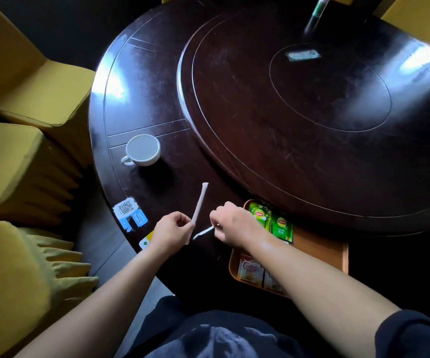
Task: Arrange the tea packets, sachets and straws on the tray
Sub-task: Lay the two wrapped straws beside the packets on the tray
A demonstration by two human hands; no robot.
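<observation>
An orange tray (320,250) lies at the table's near edge, partly under my right forearm. Two green tea packets (270,219) lie side by side at its far end, and two cream creamer sachets (250,270) at its near end. My left hand (172,232) pinches the lower end of a white paper-wrapped straw (200,202) that points up and away. My right hand (234,223) holds a second wrapped straw (203,232), whose free end points left toward my left hand. Both hands hover just left of the tray.
A white cup (142,149) stands on the dark round table (157,104), left of the raised turntable (299,112). A QR sticker (128,211) and a small card (148,239) sit near the table's edge. Yellow-covered chairs (15,156) crowd the left side.
</observation>
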